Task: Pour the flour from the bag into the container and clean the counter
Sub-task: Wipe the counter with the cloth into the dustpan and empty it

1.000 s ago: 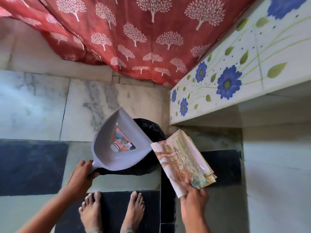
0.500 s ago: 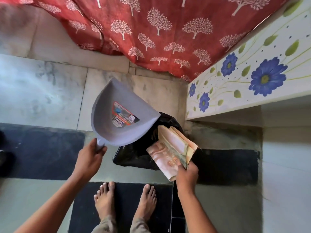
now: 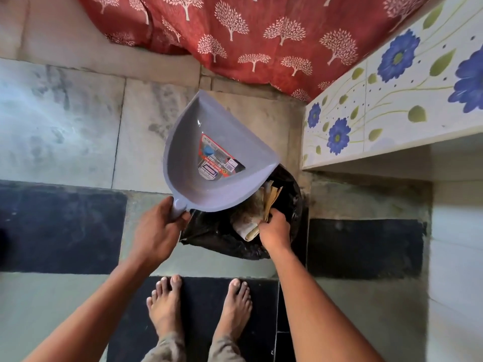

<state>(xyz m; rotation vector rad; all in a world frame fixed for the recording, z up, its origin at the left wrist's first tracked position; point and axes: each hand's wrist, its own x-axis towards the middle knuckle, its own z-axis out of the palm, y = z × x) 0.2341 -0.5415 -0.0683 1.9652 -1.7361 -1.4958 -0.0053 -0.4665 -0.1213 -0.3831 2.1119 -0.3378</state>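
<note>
Here, looking straight down: the left hand (image 3: pixel 156 231) grips the stub handle of a lavender plastic dustpan (image 3: pixel 209 158), fingers curled round it, with the pan held above the floor and tilted so its open edge overhangs the bin (image 3: pixel 292 205). The bin is lined with a black plastic bag (image 3: pixel 217 239). A red-bordered product sticker (image 3: pixel 218 162) sits on the pan's inner face; it carries a barcode and a strip of small print, too small and inverted to read with confidence. No brand can be made out.

The right hand (image 3: pixel 274 231) reaches into the mouth of the bin, fingers closed round the folded, empty flour bag (image 3: pixel 258 212), a creased tan and printed paper wad lying inside the liner. Its printing is illegible.

Two bare feet (image 3: pixel 198 304) stand on a dark floor tile just before the bin. A red curtain with white tree motifs (image 3: pixel 261 35) hangs behind. At right, wall tile with blue flowers and green leaves (image 3: pixel 379 100) fronts a ledge.
</note>
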